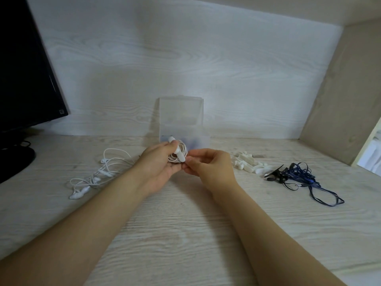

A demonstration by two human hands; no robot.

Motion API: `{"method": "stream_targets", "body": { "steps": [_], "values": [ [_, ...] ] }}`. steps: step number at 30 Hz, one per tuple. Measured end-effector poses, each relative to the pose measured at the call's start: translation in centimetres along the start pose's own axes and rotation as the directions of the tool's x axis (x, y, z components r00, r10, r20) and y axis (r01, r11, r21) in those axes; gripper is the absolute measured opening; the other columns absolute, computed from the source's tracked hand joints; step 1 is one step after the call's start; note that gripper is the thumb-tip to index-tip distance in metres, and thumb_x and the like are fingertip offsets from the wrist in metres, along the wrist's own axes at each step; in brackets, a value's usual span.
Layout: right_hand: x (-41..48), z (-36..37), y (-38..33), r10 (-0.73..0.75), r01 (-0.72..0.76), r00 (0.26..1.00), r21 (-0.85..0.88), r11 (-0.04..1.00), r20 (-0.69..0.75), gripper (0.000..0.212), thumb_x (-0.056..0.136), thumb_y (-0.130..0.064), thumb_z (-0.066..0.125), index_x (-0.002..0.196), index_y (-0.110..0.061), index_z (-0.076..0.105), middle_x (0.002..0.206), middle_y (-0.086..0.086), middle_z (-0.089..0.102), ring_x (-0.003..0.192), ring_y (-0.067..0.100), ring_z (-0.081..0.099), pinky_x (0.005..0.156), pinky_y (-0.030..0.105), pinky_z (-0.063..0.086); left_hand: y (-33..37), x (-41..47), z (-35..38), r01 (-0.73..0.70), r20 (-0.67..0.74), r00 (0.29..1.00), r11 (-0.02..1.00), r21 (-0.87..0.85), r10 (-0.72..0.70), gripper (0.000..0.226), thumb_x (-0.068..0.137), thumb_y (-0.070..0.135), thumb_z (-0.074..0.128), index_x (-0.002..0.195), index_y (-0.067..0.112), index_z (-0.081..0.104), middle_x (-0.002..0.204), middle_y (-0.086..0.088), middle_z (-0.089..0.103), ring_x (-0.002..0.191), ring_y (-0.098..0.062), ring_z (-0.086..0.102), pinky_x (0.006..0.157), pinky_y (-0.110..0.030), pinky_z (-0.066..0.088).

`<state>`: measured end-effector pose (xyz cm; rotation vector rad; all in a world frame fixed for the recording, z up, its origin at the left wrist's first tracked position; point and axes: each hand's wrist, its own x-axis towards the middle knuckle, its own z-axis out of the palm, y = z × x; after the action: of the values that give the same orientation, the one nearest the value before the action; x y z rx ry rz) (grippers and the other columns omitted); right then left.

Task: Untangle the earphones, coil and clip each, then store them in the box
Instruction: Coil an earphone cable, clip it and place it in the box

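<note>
My left hand (159, 164) holds a coiled white earphone (179, 153) with a white clip (177, 152) across the coil. My right hand (208, 165) pinches the lower end of that clip with thumb and fingertips. Just behind the hands stands a clear plastic box (181, 118) with its lid raised against the wall. A tangled white earphone (97, 174) lies on the desk to the left. To the right lies a tangled blue and black earphone (299, 178). A pile of white clips (246, 162) sits between the box and the blue earphone.
A black monitor (26, 79) with its base and cable stands at the far left. The wood-grain desk (185, 223) meets a wall behind and a beige side panel (340, 100) on the right.
</note>
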<state>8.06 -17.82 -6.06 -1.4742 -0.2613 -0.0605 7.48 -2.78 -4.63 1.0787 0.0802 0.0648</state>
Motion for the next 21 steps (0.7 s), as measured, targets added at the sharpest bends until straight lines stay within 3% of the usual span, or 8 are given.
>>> {"method": "stream_targets", "body": {
  "steps": [3,6,8,11,14,17,21],
  "values": [
    [0.1,-0.1,-0.1,-0.071,0.075,0.997,-0.226,0.971,0.027,0.012,0.088,0.001,0.077,0.088,-0.009,0.081,0.076,0.012,0.079,0.077,0.031,0.079,0.082,0.049,0.066,-0.7,0.2,-0.4,-0.067,0.006,0.998,0.986,0.151,0.067,0.028,0.109,0.015,0.057,0.12,-0.009,0.066,0.122,-0.025,0.073,0.111,-0.034,0.073,0.086,-0.042,0.064],
    [0.1,-0.1,-0.1,-0.178,0.188,0.982,-0.451,0.872,0.065,0.018,0.087,-0.002,0.074,0.082,-0.018,0.08,0.07,0.002,0.078,0.066,0.018,0.078,0.073,0.047,0.066,-1.3,-0.1,-0.6,-0.172,-0.022,0.982,0.936,0.307,0.188,0.019,0.106,0.015,0.064,0.109,-0.002,0.072,0.11,-0.017,0.077,0.103,-0.029,0.077,0.083,-0.038,0.064],
    [0.3,-0.1,0.2,-0.255,0.246,0.964,-0.583,0.775,0.068,0.013,0.086,-0.015,0.078,0.079,-0.026,0.076,0.068,-0.005,0.075,0.066,0.014,0.075,0.07,0.043,0.064,-1.7,-0.3,-0.5,-0.206,-0.065,0.969,0.919,0.336,0.24,0.013,0.102,0.015,0.07,0.108,0.004,0.073,0.108,-0.014,0.079,0.104,-0.029,0.078,0.085,-0.04,0.065],
    [0.5,-0.3,0.1,-0.286,0.252,0.954,-0.748,0.614,0.086,0.011,0.084,-0.032,0.077,0.077,-0.036,0.07,0.064,-0.012,0.068,0.08,0.021,0.069,0.075,0.038,0.058,-1.9,-0.3,-0.3,-0.266,-0.119,0.926,0.843,0.467,0.358,0.026,0.081,0.038,0.084,0.101,0.026,0.075,0.104,-0.003,0.081,0.102,-0.027,0.078,0.092,-0.053,0.062],
    [0.6,-0.9,-0.2,-0.255,0.172,0.967,-0.747,0.642,0.004,0.016,0.083,-0.019,0.064,0.093,-0.029,0.073,0.066,-0.01,0.067,0.083,0.019,0.064,0.078,0.034,0.054,-1.3,1.0,0.3,-0.311,-0.102,0.888,0.748,0.586,0.449,0.038,0.066,0.055,0.079,0.099,0.036,0.074,0.1,0.005,0.08,0.099,-0.023,0.077,0.09,-0.053,0.062],
    [1.4,-1.8,-0.4,-0.257,0.09,0.961,-0.756,0.648,-0.106,0.029,0.082,-0.018,0.055,0.105,-0.021,0.073,0.073,0.003,0.069,0.075,0.024,0.065,0.069,0.035,0.055,0.3,2.4,1.8,-0.3,-0.079,0.834,0.569,0.765,0.546,0.026,0.085,0.042,0.08,0.105,0.026,0.076,0.098,0.006,0.077,0.095,-0.02,0.074,0.084,-0.041,0.062],
    [2.5,-2.2,-0.3,-0.221,0.061,0.974,-0.897,0.437,-0.042,0.021,0.092,-0.016,0.053,0.112,-0.013,0.059,0.094,0.011,0.066,0.089,0.036,0.063,0.067,0.038,0.046,1.0,5.3,4.1,-0.289,-0.034,0.811,0.45,0.845,0.585,0.021,0.092,0.029,0.077,0.098,0.008,0.075,0.095,-0.007,0.076,0.092,-0.03,0.071,0.083,-0.043,0.059]
  ]
}}
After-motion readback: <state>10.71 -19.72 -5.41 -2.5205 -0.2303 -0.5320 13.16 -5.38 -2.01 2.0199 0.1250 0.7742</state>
